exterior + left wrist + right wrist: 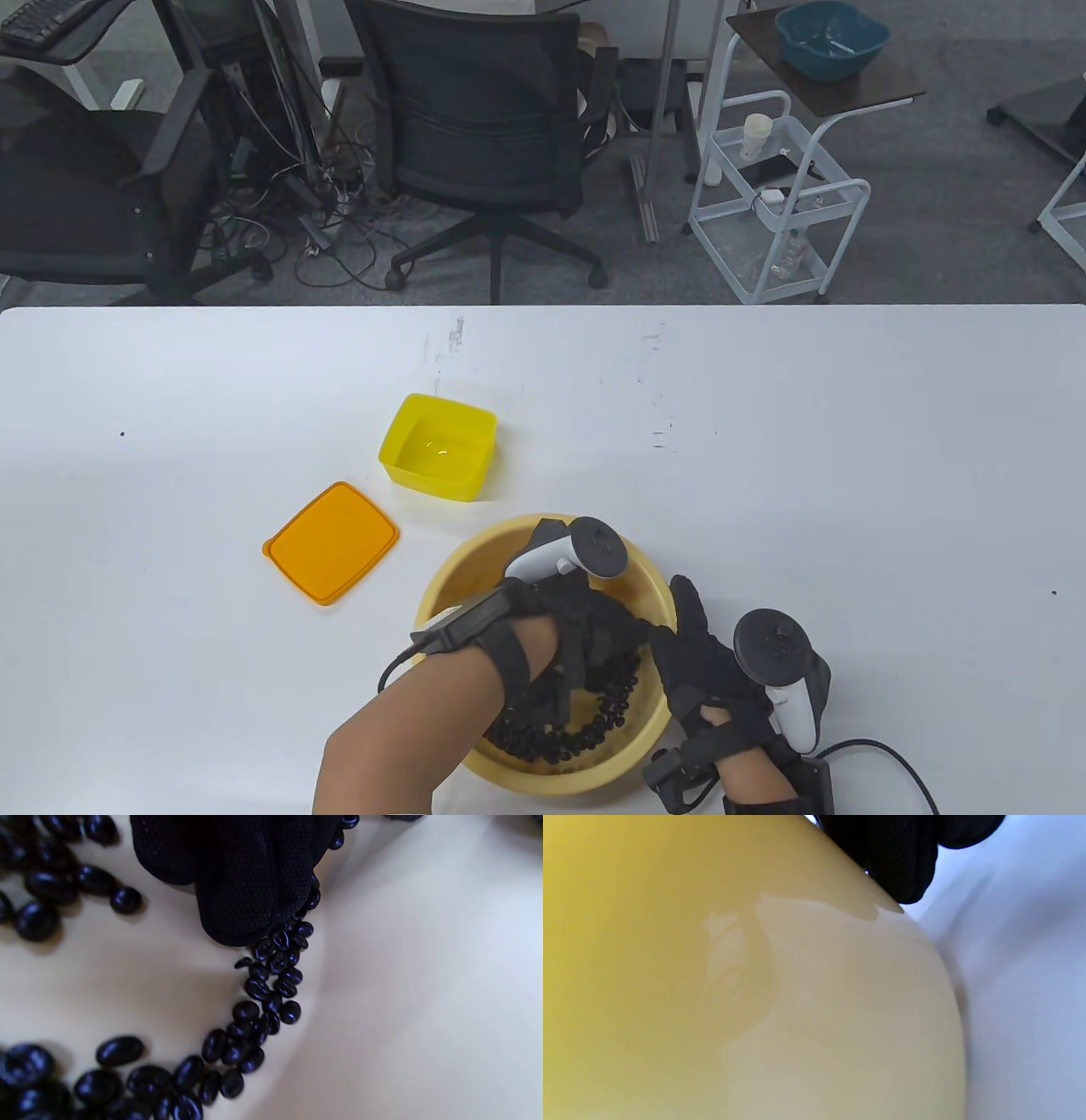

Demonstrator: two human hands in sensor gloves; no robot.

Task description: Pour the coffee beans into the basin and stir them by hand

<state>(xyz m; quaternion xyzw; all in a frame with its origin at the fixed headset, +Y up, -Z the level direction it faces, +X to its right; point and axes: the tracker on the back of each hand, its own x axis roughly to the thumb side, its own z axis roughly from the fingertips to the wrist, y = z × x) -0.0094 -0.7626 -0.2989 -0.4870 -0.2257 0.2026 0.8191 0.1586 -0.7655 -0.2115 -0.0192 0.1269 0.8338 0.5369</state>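
My left hand [585, 628], in a black sensor glove, reaches down inside the round pale-yellow plastic basin [450, 586] at the near edge of the white worktop [848, 441], its fingers [242, 891] held straight and close together with the tips on the basin floor, pressed against a curved line of dark roasted coffee beans [271, 984]. More beans lie scattered on the basin floor and banked along its near wall. My right hand [704, 671], also gloved in black, rests on the basin's right rim with its fingers laid over the edge; from the right wrist view I see only a fingertip [903, 870] against the outer wall, and I cannot tell how tightly the rim is held. Beyond the basin, to its left, stands a small square bright-yellow plastic container [438, 446], upright and open, and just beside that, nearer to me, its flat orange lid [331, 543] lies on the worktop, apart from both container and basin. Black office chairs [484, 127] and a white wire cart [776, 195] stand on the grey floor behind.
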